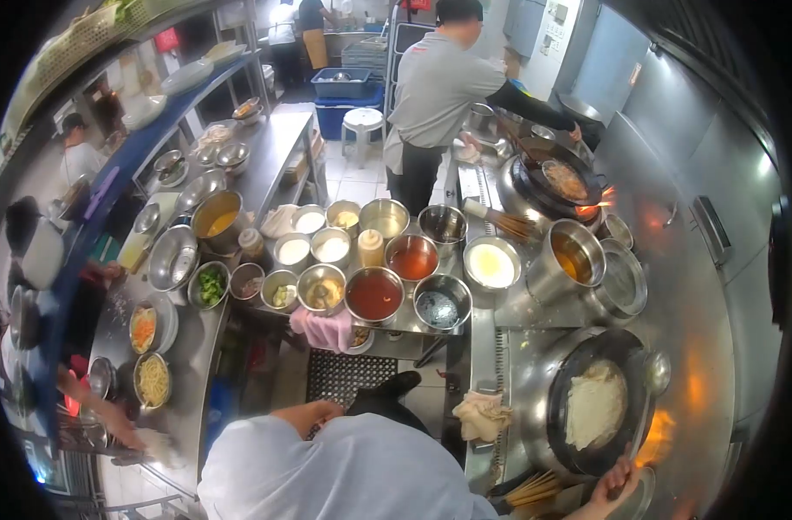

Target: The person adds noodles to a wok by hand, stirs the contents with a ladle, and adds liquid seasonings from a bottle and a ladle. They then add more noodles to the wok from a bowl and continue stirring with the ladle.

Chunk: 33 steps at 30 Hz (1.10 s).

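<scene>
My right hand (617,481) is at the lower right, closed around the long handle of a ladle (656,373) that rests along the right rim of a black wok (559,390). A flat pale sheet of food (595,403) lies in the wok, and flames (660,433) lick up at its right side. My left hand (314,412) shows only as a bare strip above my white sleeve, close to my body. Its fingers are hidden and I see nothing in it.
Steel bowls of sauces and seasonings (374,295) fill the cart ahead. A pink cloth (322,329) hangs off it. Another cook (435,95) works a second flaming wok (561,182) beyond. Another person's hand (110,416) reaches over the left counter by a noodle bowl (152,380).
</scene>
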Motion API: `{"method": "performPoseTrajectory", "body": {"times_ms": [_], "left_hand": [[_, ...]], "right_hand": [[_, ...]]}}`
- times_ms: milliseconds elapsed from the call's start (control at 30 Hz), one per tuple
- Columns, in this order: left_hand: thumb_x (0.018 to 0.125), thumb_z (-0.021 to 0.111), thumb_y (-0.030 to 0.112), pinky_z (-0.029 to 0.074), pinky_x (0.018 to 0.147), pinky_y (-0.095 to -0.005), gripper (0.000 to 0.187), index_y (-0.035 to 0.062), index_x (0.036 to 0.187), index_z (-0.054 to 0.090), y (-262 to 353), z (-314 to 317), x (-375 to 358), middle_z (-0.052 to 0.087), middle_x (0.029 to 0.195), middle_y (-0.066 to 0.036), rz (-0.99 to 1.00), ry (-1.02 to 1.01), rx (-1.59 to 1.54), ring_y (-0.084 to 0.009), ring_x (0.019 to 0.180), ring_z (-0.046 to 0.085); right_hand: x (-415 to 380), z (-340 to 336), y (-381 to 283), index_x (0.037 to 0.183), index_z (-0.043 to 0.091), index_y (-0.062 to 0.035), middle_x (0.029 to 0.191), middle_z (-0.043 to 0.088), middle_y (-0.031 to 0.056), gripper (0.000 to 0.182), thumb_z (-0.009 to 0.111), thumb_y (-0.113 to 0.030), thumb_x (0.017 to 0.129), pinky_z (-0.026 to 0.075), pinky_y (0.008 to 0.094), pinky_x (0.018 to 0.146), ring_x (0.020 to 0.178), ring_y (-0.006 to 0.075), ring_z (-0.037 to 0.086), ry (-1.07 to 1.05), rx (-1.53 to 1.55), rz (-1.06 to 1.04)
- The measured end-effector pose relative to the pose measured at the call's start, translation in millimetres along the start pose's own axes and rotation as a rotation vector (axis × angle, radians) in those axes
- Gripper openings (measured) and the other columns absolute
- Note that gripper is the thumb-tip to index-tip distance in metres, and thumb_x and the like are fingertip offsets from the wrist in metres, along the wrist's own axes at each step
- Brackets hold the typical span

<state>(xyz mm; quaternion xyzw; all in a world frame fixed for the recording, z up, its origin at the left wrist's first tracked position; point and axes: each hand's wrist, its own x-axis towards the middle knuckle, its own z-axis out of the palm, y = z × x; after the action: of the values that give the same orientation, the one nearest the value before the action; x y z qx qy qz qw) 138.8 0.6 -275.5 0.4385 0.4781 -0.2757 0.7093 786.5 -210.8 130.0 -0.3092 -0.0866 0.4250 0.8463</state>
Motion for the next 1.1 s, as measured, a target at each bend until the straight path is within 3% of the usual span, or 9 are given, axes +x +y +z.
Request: {"method": "performPoseTrajectory", "body": {"times_ms": [100, 333, 400, 467, 767, 867, 967, 1033, 1100], "left_hand": [[0.073, 0.066, 0.014, 0.044, 0.045, -0.0337, 0.011, 0.0062, 0.08, 0.07, 27, 13, -80, 0.064, 0.074, -0.009, -0.016, 0.16, 0.22, -0.0188, 0.057, 0.057], [0.08, 0.049, 0.006, 0.05, 0.047, -0.0386, 0.025, -0.0009, 0.097, 0.067, 17, 28, -89, 0.063, 0.076, -0.013, 0.104, 0.505, 0.061, -0.0255, 0.064, 0.064], [0.082, 0.045, 0.009, 0.051, 0.045, -0.0404, 0.036, -0.0019, 0.112, 0.062, -24, -1, -35, 0.064, 0.084, -0.015, 0.101, 0.381, 0.41, -0.0272, 0.063, 0.064], [0.082, 0.046, 0.009, 0.051, 0.044, -0.0403, 0.038, -0.0014, 0.115, 0.06, -21, -4, -35, 0.065, 0.088, -0.016, -0.004, 0.483, 0.142, -0.0275, 0.061, 0.063], [0.084, 0.055, 0.023, 0.054, 0.054, -0.0404, 0.055, 0.0001, 0.133, 0.048, -57, -57, -58, 0.063, 0.103, -0.024, 0.208, 0.659, -0.19, -0.0322, 0.066, 0.065], [0.081, 0.061, 0.026, 0.056, 0.064, -0.0403, 0.068, 0.008, 0.142, 0.037, -60, -99, -41, 0.058, 0.119, -0.025, 0.493, 1.131, -0.012, -0.0364, 0.076, 0.065], [0.088, 0.056, 0.007, 0.046, 0.048, -0.0327, 0.088, 0.0299, 0.148, -0.004, 16, -123, -106, 0.058, 0.092, -0.013, 0.395, 0.632, -0.71, -0.0203, 0.06, 0.056], [0.089, 0.053, 0.0, 0.044, 0.045, -0.0273, 0.073, 0.0232, 0.142, 0.008, 29, -149, -90, 0.052, 0.087, -0.007, 0.535, 0.517, -0.948, -0.0139, 0.06, 0.051], [0.091, 0.051, 0.007, 0.057, 0.063, -0.037, 0.051, 0.0154, 0.135, 0.027, 46, -163, -85, 0.056, 0.118, -0.014, 0.481, 0.589, -0.968, -0.0277, 0.081, 0.063]], "right_hand": [[-69, 71, 25, 0.122, 0.049, 0.0045, 0.064, 0.05, 0.0018, 0.032, 0.052, -0.009, 0.094, 0.035, 0.0248, 0.036, 0.044, 0.0114, 0.041, 0.37, -0.482, -0.016], [-91, 29, 107, 0.148, 0.025, -0.0072, 0.07, 0.042, 0.0027, 0.061, 0.046, -0.008, 0.091, 0.036, 0.0276, 0.039, 0.043, 0.0108, 0.039, 0.491, -1.009, -0.232], [-108, 54, 126, 0.147, 0.025, -0.0052, 0.065, 0.041, 0.0014, 0.057, 0.042, -0.009, 0.094, 0.035, 0.027, 0.035, 0.037, 0.0097, 0.035, 0.195, -0.277, -0.18], [-111, 60, 153, 0.148, 0.024, -0.0045, 0.065, 0.042, 0.0009, 0.055, 0.039, -0.009, 0.095, 0.035, 0.026, 0.035, 0.037, 0.0093, 0.036, -0.117, 0.316, -0.06], [-98, 133, 278, 0.146, 0.025, -0.0033, 0.068, 0.043, 0.0023, 0.052, 0.038, -0.008, 0.096, 0.035, 0.0248, 0.037, 0.041, 0.0099, 0.038, -0.191, 0.238, 0.444], [-97, 150, 315, 0.143, 0.033, -0.0066, 0.055, 0.035, -0.0028, 0.053, 0.044, -0.007, 0.091, 0.028, 0.0251, 0.031, 0.033, 0.0088, 0.031, 0.003, -0.063, 0.472], [-97, 210, 343, 0.138, 0.04, -0.0028, 0.055, 0.036, -0.0003, 0.052, 0.049, -0.003, 0.087, 0.027, 0.0247, 0.032, 0.034, 0.0091, 0.033, -0.027, -0.404, 0.504], [-96, 226, 354, 0.134, 0.042, 0.0, 0.057, 0.044, 0.0026, 0.053, 0.054, -0.001, 0.083, 0.032, 0.0255, 0.034, 0.035, 0.0113, 0.041, 0.017, -0.699, 0.495], [-96, 228, 362, 0.132, 0.044, 0.0004, 0.058, 0.047, 0.0033, 0.052, 0.055, -0.001, 0.081, 0.035, 0.0262, 0.035, 0.037, 0.0122, 0.044, -0.027, -0.853, 0.482]]}}
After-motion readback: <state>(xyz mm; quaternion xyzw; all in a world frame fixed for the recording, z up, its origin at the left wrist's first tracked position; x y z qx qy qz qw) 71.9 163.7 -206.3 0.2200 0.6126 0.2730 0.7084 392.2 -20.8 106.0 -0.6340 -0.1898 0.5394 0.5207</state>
